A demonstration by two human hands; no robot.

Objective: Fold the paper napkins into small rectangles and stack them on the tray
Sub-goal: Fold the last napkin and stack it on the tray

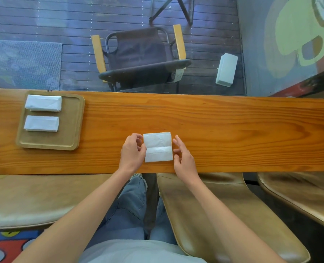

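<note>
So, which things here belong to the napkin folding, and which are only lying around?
For the job:
napkin on the table, half folded
left hand, pinching its left edge
right hand, beside its right edge
tray
two folded stacks on it

Just around:
table
chair outside the window
white box on the deck
stools

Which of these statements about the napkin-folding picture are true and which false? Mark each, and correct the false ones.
1. Two folded white paper napkins lie on the square wooden tray. True.
2. The tray sits at the right end of the long wooden counter. False: it sits towards the left end.
3. The partly folded white napkin lies between the left hand and the right hand. True.
4. The partly folded napkin rests on the tray. False: it lies on the counter, apart from the tray.
</note>
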